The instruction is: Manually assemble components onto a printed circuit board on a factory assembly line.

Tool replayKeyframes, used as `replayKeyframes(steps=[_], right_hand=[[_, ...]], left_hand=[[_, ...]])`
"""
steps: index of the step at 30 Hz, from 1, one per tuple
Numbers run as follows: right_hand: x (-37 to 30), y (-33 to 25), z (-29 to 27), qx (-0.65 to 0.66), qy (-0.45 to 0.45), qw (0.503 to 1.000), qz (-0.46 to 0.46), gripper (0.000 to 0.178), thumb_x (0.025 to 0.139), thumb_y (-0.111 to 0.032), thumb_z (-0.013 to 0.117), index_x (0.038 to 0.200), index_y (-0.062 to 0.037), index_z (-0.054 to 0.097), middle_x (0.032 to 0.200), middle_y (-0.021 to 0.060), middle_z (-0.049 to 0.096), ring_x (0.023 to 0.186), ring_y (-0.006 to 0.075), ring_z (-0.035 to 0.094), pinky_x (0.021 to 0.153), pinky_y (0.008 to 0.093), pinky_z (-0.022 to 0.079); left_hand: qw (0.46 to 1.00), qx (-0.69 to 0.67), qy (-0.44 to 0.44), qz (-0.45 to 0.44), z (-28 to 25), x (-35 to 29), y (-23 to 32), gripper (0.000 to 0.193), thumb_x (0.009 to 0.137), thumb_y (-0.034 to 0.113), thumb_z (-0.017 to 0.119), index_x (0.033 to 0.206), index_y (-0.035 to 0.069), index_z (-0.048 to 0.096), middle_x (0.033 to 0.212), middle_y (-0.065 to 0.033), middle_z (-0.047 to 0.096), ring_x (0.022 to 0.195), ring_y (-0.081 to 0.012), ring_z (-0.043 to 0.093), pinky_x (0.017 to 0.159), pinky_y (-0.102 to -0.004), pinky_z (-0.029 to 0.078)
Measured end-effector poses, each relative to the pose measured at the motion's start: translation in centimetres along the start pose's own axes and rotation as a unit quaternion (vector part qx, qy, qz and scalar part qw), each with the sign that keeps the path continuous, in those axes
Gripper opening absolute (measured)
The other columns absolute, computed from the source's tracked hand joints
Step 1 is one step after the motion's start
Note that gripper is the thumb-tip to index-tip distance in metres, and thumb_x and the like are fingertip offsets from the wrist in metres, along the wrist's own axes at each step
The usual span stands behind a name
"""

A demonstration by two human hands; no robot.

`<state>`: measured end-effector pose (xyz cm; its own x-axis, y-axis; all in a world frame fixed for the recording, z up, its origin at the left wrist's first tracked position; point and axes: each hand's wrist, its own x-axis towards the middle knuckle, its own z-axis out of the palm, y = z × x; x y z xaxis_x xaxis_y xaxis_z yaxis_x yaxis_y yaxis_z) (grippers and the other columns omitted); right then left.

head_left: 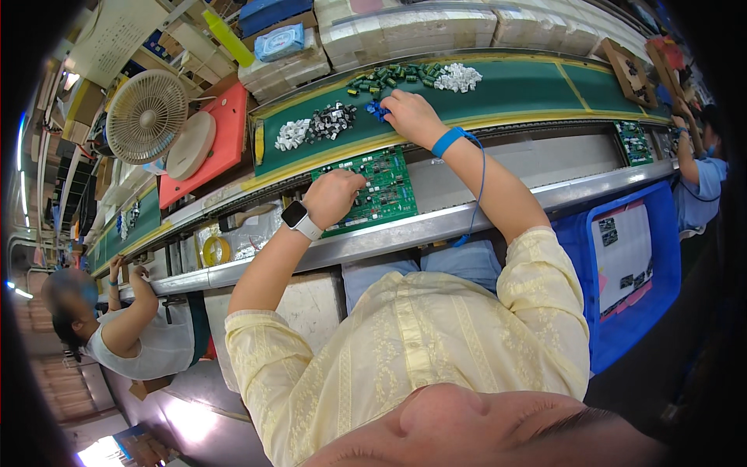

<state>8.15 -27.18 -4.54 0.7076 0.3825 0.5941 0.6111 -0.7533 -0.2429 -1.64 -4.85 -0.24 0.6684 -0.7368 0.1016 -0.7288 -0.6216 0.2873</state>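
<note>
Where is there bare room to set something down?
On the green mat, between the rightmost white pile and the brown tray. Crowded: left of there, by the black pile, green pile, blue pile and your right hand; also the circuit board under your left hand.

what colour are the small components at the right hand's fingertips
Blue; the small components by the right hand show best in the head view.

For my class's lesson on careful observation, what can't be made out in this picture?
All in the head view:
Part of the green rectangular circuit board: covered by the bare left hand.
Whether the bare right hand grips any small blue components: the hand itself hides the contact.
Fine parts on the second green circuit board, right: too small.
Details on the white paper sheet inside the blue plastic bin: too small.
</note>
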Motion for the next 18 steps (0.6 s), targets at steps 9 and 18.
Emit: replayKeyframes(steps=[9, 18], right_hand=[[0.1, -0.6, -0.6, 0.03, -0.013, 0.999, 0.006, 0.011, 0.073, -0.015, 0.063, 0.08, -0.0079, 0.058, 0.078, 0.0093, 0.055, 0.074, 0.0298, 0.057, 0.065, 0.0414, 0.047], [0.0, -4.9, -1.8, 0.488, -0.181, 0.834, 0.184, 0.019, 0.078, -0.013, 0.065, 0.091, 0.0005, 0.061, 0.078, 0.0074, 0.064, 0.068, 0.0157, 0.059, 0.064, 0.0282, 0.048]], left_hand=[[1.0, 0.018, 0.004, -0.004, 0.5, 0.0, -0.2, 0.012, 0.07, 0.002, 0.057, 0.08, 0.005, 0.062, 0.074, -0.0109, 0.061, 0.077, -0.0288, 0.059, 0.066, -0.0396, 0.049], [0.972, -0.133, 0.155, -0.119, -2.2, 0.5, 1.1, 0.024, 0.074, 0.007, 0.066, 0.096, 0.003, 0.059, 0.08, -0.0101, 0.059, 0.067, -0.0218, 0.058, 0.062, -0.0305, 0.048]])
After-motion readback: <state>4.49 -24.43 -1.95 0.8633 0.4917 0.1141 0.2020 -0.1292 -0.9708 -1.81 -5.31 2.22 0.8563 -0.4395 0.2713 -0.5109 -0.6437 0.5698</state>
